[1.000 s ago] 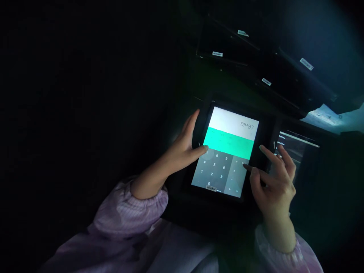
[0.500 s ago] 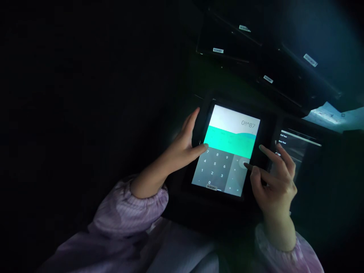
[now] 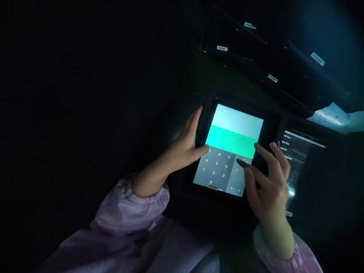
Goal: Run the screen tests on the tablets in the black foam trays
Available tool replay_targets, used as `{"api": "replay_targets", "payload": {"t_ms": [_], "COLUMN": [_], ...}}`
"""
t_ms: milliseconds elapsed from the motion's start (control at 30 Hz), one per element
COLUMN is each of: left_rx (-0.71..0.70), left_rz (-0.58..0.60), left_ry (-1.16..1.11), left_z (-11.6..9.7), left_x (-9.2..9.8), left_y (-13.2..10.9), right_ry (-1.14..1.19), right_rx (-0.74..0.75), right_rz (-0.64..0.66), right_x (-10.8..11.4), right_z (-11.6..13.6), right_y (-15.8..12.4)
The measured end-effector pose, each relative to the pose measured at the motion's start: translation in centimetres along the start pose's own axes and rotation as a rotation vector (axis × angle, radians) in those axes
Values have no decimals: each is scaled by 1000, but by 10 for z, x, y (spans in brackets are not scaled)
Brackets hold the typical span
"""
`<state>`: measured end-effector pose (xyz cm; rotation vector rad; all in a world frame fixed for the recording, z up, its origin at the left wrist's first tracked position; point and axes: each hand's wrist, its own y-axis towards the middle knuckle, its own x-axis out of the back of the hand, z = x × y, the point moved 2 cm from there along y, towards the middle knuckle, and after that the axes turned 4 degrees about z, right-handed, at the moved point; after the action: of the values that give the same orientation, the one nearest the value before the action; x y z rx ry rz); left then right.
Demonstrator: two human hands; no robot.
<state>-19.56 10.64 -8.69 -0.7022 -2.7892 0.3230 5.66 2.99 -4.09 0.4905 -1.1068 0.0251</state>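
Observation:
A lit tablet (image 3: 227,151) lies in front of me in the dark, showing a calculator with a white display strip, a green band and a grey number pad. My left hand (image 3: 186,146) grips its left edge, thumb on the screen by the green band, fingers round the bezel. My right hand (image 3: 264,182) hovers over the lower right of the screen with fingers spread, thumb tip at the operator column. Both arms wear pale lilac sleeves.
A second tablet (image 3: 298,151) with a dim menu list lies just right of the first. Several dark devices with small white labels (image 3: 222,48) are stacked behind. A pale surface patch (image 3: 332,115) shows at far right. All else is black.
The digits on the white display strip have cleared. My right hand has shifted a little left and up over the screen's operator keys. The left hand stays put.

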Motion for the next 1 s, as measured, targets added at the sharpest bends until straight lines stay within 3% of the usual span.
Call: {"api": "replay_targets", "payload": {"t_ms": [100,267,467,633,833,1000], "left_rx": [-7,-14,7,18,19,27], "left_rz": [-22,-8,-14,-22,-29,-46], "left_ry": [11,12,7,-4,4,-19], "left_z": [1,-2,-5,-3,-2,-3], "left_x": [-1,-3,-2,-3,-2,-2], "left_y": [1,0,-1,-2,-1,-1], "right_ry": [19,-95,-84,-85,-70,-89], "right_rx": [21,-92,-127,-207,-129,-199], "right_rz": [43,-22,53,-27,36,-53], "right_x": [-5,-5,-11,-8,-14,-9], "right_z": [6,-9,-16,-21,-16,-20], "right_y": [4,6,6,2,4,3]}}
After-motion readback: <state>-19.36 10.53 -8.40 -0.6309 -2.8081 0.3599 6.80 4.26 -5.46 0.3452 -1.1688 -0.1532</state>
